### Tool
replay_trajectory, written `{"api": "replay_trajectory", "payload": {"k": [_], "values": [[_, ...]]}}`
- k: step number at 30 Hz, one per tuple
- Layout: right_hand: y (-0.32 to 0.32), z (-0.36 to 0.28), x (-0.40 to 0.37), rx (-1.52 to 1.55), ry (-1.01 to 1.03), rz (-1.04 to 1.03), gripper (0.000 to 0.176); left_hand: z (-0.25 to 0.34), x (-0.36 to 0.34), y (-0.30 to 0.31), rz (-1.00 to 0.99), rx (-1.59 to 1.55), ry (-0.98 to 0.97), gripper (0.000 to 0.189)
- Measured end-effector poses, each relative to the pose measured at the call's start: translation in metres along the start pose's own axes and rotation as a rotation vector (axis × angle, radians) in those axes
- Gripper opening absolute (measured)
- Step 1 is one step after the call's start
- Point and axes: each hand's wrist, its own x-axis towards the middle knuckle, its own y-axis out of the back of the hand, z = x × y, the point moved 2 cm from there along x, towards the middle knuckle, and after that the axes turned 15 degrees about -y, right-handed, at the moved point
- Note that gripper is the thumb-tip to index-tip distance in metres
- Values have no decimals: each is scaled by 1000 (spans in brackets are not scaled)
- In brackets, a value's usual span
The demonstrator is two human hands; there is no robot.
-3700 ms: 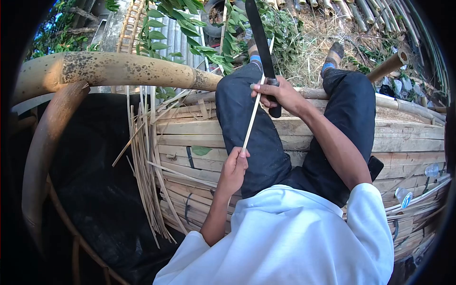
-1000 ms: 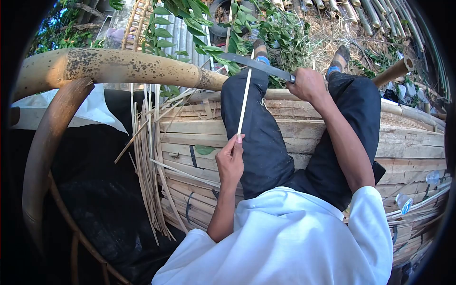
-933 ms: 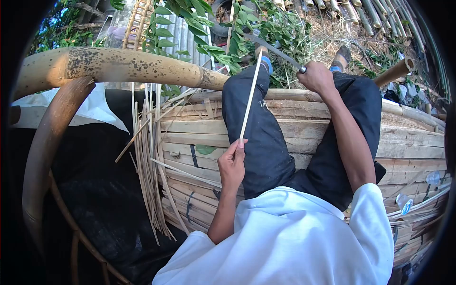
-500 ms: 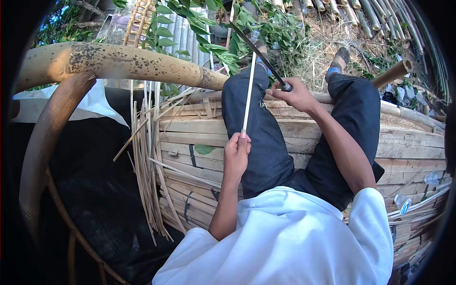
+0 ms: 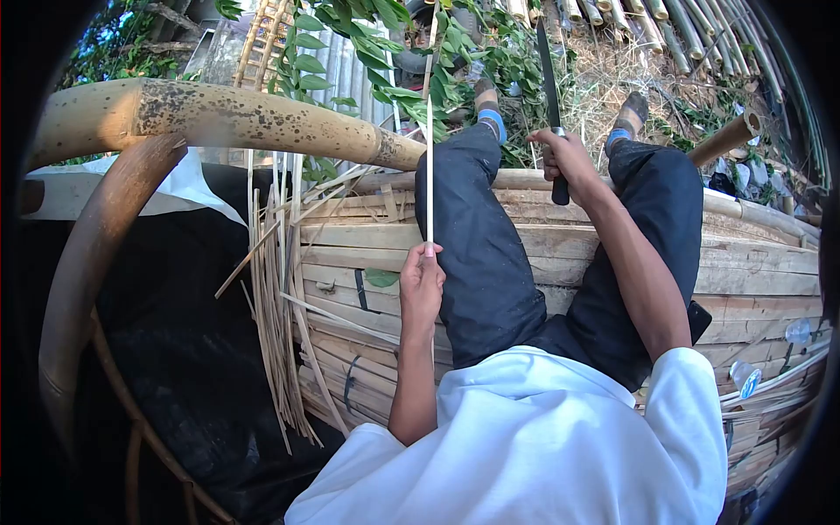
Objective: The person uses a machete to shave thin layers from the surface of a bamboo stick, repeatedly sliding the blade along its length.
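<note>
Where the slatted platform (image 5: pixel 761 280) gives out on its left, a black sheet (image 5: pixel 184 306) spreads in shadow. A thick, dark-speckled bamboo pole (image 5: pixel 245 114) runs above that side, its right end reaching the platform's far edge. Bundle of thin strips (image 5: pixel 278 332) lies along the platform's left end, tips uneven. Just right of these, on the platform's slats, one green leaf (image 5: pixel 381 277).

Left hand (image 5: pixel 422 284), over the platform's middle: closed, thumb and fingers pinching the lower part of a pale strip (image 5: pixel 430 188). Strip points away from the wearer, beside the left trouser leg (image 5: pixel 477 254), its tip past the platform's far edge.

Right hand (image 5: pixel 570 166), around the platform's far edge: fingers curled round the handle of a long knife (image 5: pixel 549 79), grip closed, thumb side toward the strip. Dark blade points away beyond the platform, well apart from the strip. On the platform's right part, a clear plastic cup (image 5: pixel 745 378) lies tipped.
</note>
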Motion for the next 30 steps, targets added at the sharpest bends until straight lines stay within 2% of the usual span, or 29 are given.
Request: {"api": "replay_trajectory", "payload": {"k": [1,3,4,5,7,8,11,15,21,23,26,30], "values": [[-2,-1,-4,-4,-1,2,16,2,-1,-3,-33,-16,37,26],[-9,-6,-17,-445,370,146,19,1,1,-8,-53,-47,55,28],[-14,-5,-18,-605,577,147,20,0,3,-10,-63,-42,20,28],[-15,-2,-21,-604,578,145,20,0,3,-12,-71,-35,-14,29],[-33,1,-41,-1045,721,98,19,5,3,-16,-81,-10,-38,29],[-36,11,-35,-1151,786,75,21,8,3,-17,-96,12,-60,28],[-52,22,-45,-1324,854,29,24,10,2,-21,-119,2,-112,29],[-61,28,-56,-1384,860,13,22,11,0,-29,-121,-50,-66,30],[-49,16,-48,-1435,770,167,22,8,-5,-26,-136,6,-101,32],[-47,14,-45,-1451,754,220,22,3,-2,-24,-120,150,-229,33],[-45,13,-42,-1458,736,290,21,6,1,-21,-122,223,-306,35],[-34,9,-30,-1413,738,372,18,11,-3,-16,-126,295,-261,39]]}}
